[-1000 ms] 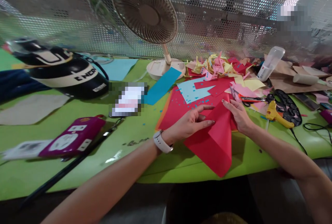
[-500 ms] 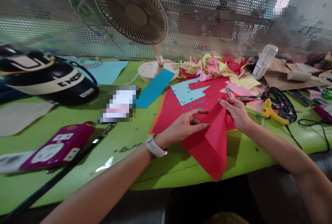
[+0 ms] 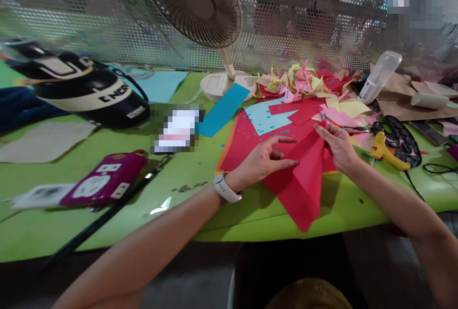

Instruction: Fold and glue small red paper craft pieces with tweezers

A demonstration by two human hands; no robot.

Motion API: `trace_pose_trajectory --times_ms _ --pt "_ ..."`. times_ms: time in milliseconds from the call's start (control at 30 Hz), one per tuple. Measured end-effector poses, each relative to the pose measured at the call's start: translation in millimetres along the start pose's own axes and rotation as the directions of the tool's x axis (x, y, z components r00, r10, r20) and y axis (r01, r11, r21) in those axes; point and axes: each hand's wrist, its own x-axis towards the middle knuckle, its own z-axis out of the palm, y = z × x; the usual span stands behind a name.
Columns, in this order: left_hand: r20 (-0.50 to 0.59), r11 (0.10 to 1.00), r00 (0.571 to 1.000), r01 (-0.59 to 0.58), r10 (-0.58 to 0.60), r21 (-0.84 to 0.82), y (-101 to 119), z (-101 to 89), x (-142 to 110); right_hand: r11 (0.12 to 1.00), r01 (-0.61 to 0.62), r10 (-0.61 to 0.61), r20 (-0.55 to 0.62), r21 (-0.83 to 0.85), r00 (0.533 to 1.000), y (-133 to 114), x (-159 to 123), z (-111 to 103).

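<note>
A folded sheet of red paper (image 3: 304, 190) is raised over the table, one corner pointing down toward me. My right hand (image 3: 338, 144) pinches its upper edge between thumb and fingers. Close by on the left, my left hand (image 3: 270, 159), with a pale watch on the wrist, has thumb and forefinger apart beside the paper; whether the fingertips touch it I cannot tell. Beneath lie more red sheets (image 3: 238, 149) over an orange edge. A light blue cut-out piece (image 3: 263, 120) and scattered blue bits rest on top. Partly covered scissors (image 3: 352, 128) lie beyond my right hand.
A fan (image 3: 214, 87) stands at the back beside a heap of paper scraps (image 3: 304, 82). Rightward are a yellow glue gun (image 3: 388, 151), a black palette (image 3: 404, 139) and a clear bottle (image 3: 381, 77). A phone (image 3: 177, 130), purple power bank (image 3: 107, 180) and black flask (image 3: 86, 89) lie leftward.
The view shifts sideways and back. My right hand keeps its pinch on the red paper; my left thumb and forefinger have spread slightly further apart.
</note>
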Motion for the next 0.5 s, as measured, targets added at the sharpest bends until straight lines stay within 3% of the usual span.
trace_pose_trajectory --times_ms 500 --pt "-0.043 1.000 0.999 -0.006 0.005 -0.024 1.3 1.7 0.2 0.999 0.036 -0.035 -0.019 0.016 0.999 -5.7 -0.7 -0.8"
